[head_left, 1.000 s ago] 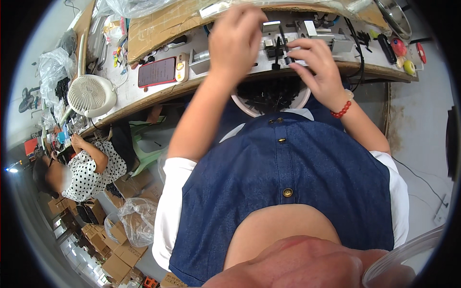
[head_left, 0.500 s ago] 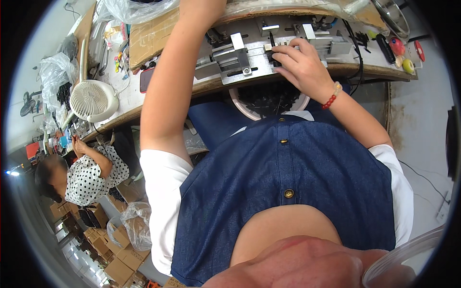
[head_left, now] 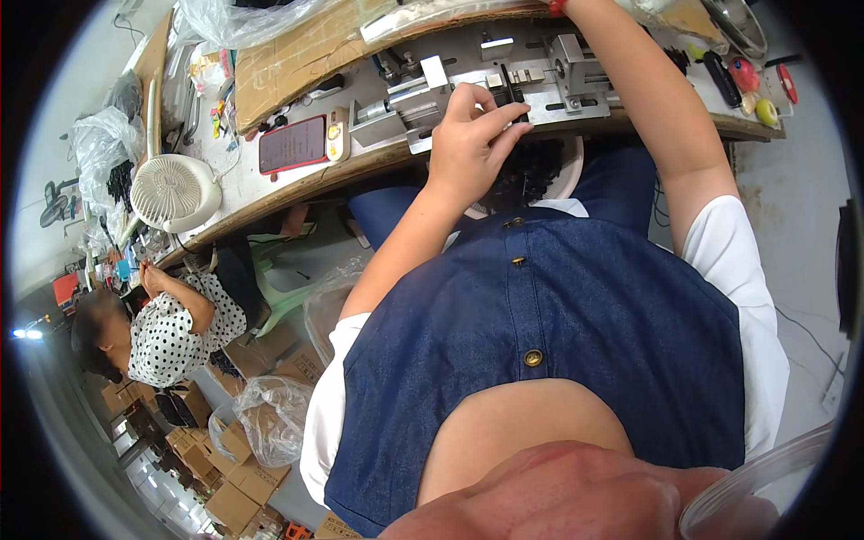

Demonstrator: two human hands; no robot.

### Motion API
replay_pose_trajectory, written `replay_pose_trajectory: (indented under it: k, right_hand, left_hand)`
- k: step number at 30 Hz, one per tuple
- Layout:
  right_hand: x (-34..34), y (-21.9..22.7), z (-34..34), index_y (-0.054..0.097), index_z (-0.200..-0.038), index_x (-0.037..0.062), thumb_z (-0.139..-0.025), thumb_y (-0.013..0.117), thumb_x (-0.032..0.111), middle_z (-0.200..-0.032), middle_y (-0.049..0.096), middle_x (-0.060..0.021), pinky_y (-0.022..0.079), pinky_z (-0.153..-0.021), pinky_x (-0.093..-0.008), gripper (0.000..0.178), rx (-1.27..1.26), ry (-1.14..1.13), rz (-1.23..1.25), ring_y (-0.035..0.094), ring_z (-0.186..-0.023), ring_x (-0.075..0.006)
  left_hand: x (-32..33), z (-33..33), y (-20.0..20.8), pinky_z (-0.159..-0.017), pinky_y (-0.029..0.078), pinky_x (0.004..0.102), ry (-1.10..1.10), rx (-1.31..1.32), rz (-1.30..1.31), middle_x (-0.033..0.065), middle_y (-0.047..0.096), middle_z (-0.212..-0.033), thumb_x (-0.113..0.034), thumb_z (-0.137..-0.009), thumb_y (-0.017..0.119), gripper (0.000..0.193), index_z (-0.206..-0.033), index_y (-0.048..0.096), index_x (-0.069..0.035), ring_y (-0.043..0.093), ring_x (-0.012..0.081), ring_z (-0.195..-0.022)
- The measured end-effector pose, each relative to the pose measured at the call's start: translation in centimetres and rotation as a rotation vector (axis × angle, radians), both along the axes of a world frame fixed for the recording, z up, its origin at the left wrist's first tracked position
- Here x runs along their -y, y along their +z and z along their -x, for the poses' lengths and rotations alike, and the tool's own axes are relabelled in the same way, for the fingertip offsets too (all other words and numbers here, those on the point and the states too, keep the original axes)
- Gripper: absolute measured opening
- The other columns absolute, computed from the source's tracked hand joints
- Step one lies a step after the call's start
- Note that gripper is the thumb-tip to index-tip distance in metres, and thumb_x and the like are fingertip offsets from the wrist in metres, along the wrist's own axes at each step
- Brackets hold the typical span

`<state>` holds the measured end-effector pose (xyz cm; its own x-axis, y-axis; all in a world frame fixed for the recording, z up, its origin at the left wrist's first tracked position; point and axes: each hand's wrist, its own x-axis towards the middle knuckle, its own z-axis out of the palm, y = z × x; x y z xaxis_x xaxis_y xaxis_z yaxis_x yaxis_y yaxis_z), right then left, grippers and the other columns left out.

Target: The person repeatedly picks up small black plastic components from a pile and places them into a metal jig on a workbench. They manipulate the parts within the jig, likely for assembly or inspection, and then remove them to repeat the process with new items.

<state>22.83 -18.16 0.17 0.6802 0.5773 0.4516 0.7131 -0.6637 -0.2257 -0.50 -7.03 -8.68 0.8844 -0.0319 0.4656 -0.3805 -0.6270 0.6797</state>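
Note:
My left hand [head_left: 472,139] is at the front of a metal clamping fixture [head_left: 421,108] on the bench. Its thumb and index finger are pinched at a small black part [head_left: 516,90] that stands in the middle of the fixture, by a pale metal block. The fingers partly cover that part. My right arm [head_left: 661,99] reaches over the fixture's right-hand block [head_left: 576,76] and out past the top edge; only a red bracelet [head_left: 557,7] shows at the wrist, and the hand is out of view.
Below the bench edge a pale tub [head_left: 571,166] holds many small black pieces. A phone [head_left: 292,146] lies left of the fixture, near a white fan [head_left: 175,192]. Cardboard [head_left: 297,72] covers the bench's back. Another person [head_left: 171,324] sits at far left, near stacked boxes [head_left: 238,495].
My left hand has come back from beyond the top edge to the fixture's middle. My right hand has left the fixture and gone up out of view. The phone is now uncovered.

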Motion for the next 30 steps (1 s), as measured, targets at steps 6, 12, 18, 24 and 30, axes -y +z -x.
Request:
replay_pose_trajectory:
  k: [6,12,18,24,30]
  right_hand:
    - [2.6,1.3,3.0,0.074,-0.104,0.0000,-0.088,0.079,0.024,-0.088,0.076,-0.0118,0.056,-0.072,-0.0334,0.029,-0.261,0.085,-0.526,0.072,-0.078,-0.0205]
    - [4.5,2.8,8.8,0.070,-0.104,-0.0008,-0.097,0.071,0.015,-0.101,0.072,-0.0081,0.052,-0.081,-0.0264,0.017,-0.343,0.164,-0.666,0.068,-0.095,-0.0122]
    - [8.0,-1.3,12.6,0.069,-0.112,0.0044,-0.089,0.074,0.009,-0.116,0.068,-0.0110,0.047,-0.096,-0.0396,0.024,-0.427,0.258,-0.737,0.064,-0.104,-0.0320]
    - [9.1,-4.4,16.9,0.068,-0.110,0.0062,-0.088,0.074,0.011,-0.118,0.066,-0.0077,0.047,-0.093,-0.0412,0.023,-0.044,0.273,-0.304,0.061,-0.106,-0.0309]
    - [7.3,-7.4,17.5,0.068,-0.106,0.0093,-0.087,0.071,0.012,-0.125,0.066,-0.0023,0.046,-0.095,-0.0417,0.020,0.067,0.221,-0.032,0.057,-0.112,-0.0270]
  left_hand:
    - [0.8,-1.0,-1.7,-0.066,0.058,0.0316,0.062,0.056,-0.052,0.0049,0.067,-0.116,-0.013,-0.085,0.082,0.023,-0.108,0.079,-0.012,0.072,0.0182,-0.074]
    - [1.1,-0.8,-2.7,-0.073,0.061,0.0308,0.108,0.134,-0.079,0.0067,0.073,-0.126,-0.013,-0.085,0.081,0.027,-0.113,0.078,-0.012,0.075,0.0207,-0.083]
    - [0.5,-0.8,0.0,-0.067,0.059,0.0296,0.032,0.031,-0.058,0.0071,0.073,-0.125,-0.011,-0.085,0.081,0.032,-0.117,0.076,-0.011,0.072,0.0184,-0.077]
    - [-2.0,-8.2,8.9,-0.084,0.055,0.0427,0.193,0.254,-0.134,0.0154,0.066,-0.097,-0.009,-0.090,0.069,0.015,-0.103,0.074,-0.004,0.067,0.0384,-0.092]
    - [-4.4,-17.7,10.0,-0.085,0.056,0.0473,0.347,-0.010,-0.638,0.0175,0.069,-0.105,-0.030,-0.089,0.074,0.028,-0.102,0.075,-0.005,0.069,0.0387,-0.098]
